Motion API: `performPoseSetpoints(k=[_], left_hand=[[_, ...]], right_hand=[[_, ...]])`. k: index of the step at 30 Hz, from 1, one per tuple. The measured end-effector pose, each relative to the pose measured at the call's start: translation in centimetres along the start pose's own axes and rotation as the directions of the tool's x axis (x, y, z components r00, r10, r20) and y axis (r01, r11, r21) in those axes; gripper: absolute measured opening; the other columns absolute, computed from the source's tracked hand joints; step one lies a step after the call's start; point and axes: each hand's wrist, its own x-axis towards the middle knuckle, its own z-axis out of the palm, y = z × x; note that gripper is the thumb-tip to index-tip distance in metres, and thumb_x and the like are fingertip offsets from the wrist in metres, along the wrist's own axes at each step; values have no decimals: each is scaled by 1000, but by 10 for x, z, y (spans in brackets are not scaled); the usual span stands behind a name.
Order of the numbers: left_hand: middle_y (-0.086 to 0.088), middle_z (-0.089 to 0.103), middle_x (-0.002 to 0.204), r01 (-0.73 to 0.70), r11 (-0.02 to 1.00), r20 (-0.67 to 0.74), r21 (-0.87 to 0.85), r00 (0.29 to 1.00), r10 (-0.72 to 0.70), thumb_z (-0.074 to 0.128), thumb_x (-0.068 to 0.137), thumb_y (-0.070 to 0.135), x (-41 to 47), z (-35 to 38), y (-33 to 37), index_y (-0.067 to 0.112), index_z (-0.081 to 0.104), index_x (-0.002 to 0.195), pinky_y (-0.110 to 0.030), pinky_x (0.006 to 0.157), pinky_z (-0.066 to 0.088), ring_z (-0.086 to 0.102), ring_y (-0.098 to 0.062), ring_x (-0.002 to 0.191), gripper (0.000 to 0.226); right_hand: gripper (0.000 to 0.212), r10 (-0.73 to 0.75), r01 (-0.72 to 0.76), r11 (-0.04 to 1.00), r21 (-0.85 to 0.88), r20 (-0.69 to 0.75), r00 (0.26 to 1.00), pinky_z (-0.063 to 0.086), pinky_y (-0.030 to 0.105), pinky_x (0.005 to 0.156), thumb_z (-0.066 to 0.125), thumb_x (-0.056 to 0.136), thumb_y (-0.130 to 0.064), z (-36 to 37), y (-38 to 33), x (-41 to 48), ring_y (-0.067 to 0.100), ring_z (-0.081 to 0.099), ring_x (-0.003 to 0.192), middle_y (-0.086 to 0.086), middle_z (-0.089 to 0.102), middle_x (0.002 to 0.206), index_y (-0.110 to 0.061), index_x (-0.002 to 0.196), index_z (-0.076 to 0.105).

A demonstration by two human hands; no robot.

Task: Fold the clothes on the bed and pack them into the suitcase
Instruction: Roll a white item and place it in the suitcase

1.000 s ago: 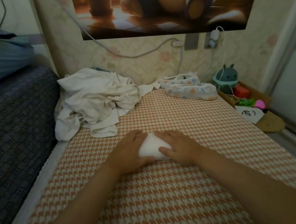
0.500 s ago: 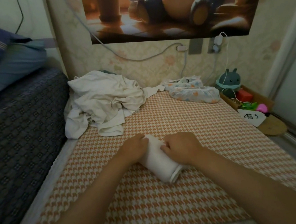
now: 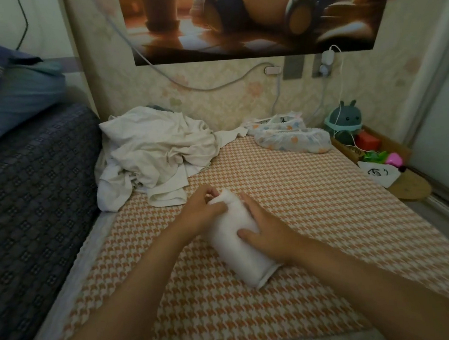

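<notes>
A white garment rolled into a thick tube (image 3: 235, 247) lies slanted on the orange houndstooth bed cover (image 3: 289, 199), its hemmed end pointing toward me. My left hand (image 3: 201, 211) pinches the far end of the roll with curled fingers. My right hand (image 3: 264, 227) wraps over the roll's right side, thumb on top. A heap of crumpled white clothes (image 3: 153, 152) sits at the bed's far left. No suitcase is in view.
A patterned fabric piece (image 3: 291, 137) lies at the far right by the wall. A box with a round toy (image 3: 346, 119) and small items stands right of the bed. Dark blue bedding (image 3: 28, 194) and pillows rise on the left. Cables hang on the wall.
The white bundle went from a small lump under both hands to a longer roll turned toward me. My left hand shifted to its far end, my right hand onto its side.
</notes>
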Motion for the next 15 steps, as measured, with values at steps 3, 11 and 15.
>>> performPoseSetpoints(k=[3,11,15], left_hand=[[-9,60,86,-176,977,22,-121,983,180,64,77,14,-12,0,15,13,53,96,-28,68,45,55,-14,79,22],[7,63,103,-464,883,-26,-70,886,463,65,74,7,-22,31,50,27,54,108,-27,82,55,63,-7,98,41],[9,56,122,-569,805,169,167,821,545,73,78,18,-6,73,62,38,44,127,-27,86,54,58,-4,107,61]], right_hand=[[84,53,-59,986,159,46,998,43,28,102,70,83,-48,-19,-6,-1,4,49,126,-19,43,142,-34,153,25],[38,-29,0,980,-197,-145,989,54,38,77,68,80,-48,-84,0,-24,9,62,88,-11,67,102,-32,114,60],[40,-237,49,790,-611,-230,944,50,40,72,54,82,-42,-121,37,-41,21,57,89,-2,60,105,-30,120,57]])
